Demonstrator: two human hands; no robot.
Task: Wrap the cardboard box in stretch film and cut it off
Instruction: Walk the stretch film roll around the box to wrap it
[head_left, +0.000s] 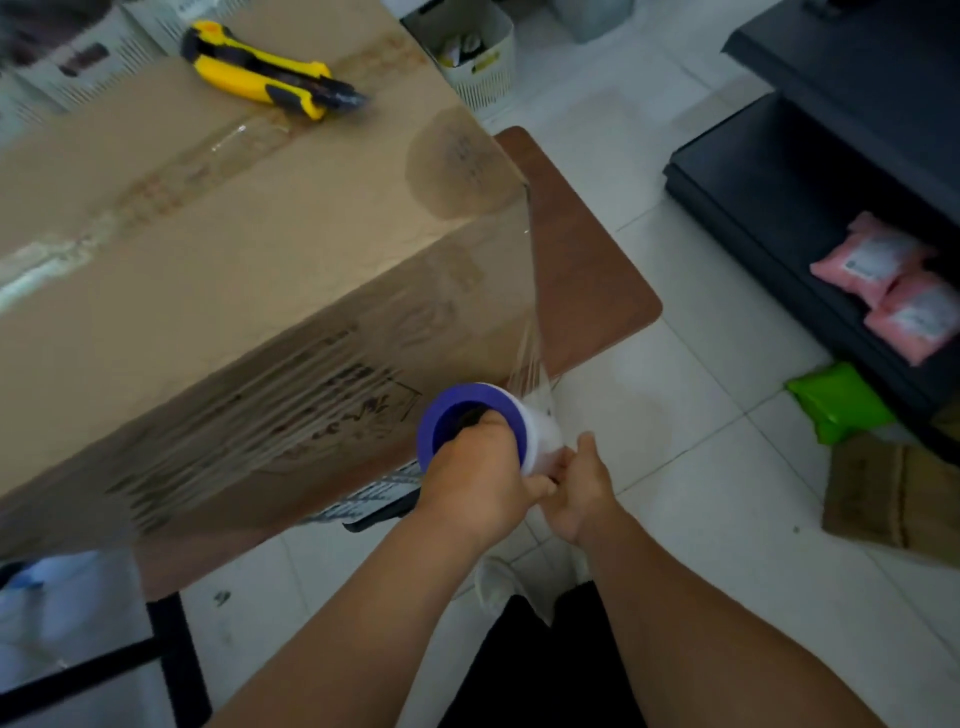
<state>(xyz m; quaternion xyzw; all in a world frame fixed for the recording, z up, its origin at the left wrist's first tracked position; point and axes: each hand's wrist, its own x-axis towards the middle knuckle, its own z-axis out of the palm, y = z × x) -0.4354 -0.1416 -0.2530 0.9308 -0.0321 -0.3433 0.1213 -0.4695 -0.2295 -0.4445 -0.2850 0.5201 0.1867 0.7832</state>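
The cardboard box (218, 249) sits on a brown desk (587, 270), filling most of its top, with a yellow utility knife (270, 70) lying on the box's upper face. Wrinkled bands of stretch film (524, 291) already cling to the near side of the box, and a clear sheet runs taut from the near right corner down to the film roll (498, 426), which hangs just off that corner, below the top edge.

The left hand (478, 483) grasps the purple-rimmed end of the roll, with fingers reaching into the core. The right hand (582, 488) pinches the white body of the roll from the other side, fingers curled against it.

The step in hand looks like carrying the film round the corner onto the next face. To do it well, the sheet should stay tight as it unrolls, so the corner bites into it rather than letting it sag. Holding the roll upright, parallel to the box edge, would keep the film flat instead of roping into a narrow strand, as it seems to be doing near the roll. Each pass should overlap the one before it. The knife is within reach on top for the cut, which is not yet due.
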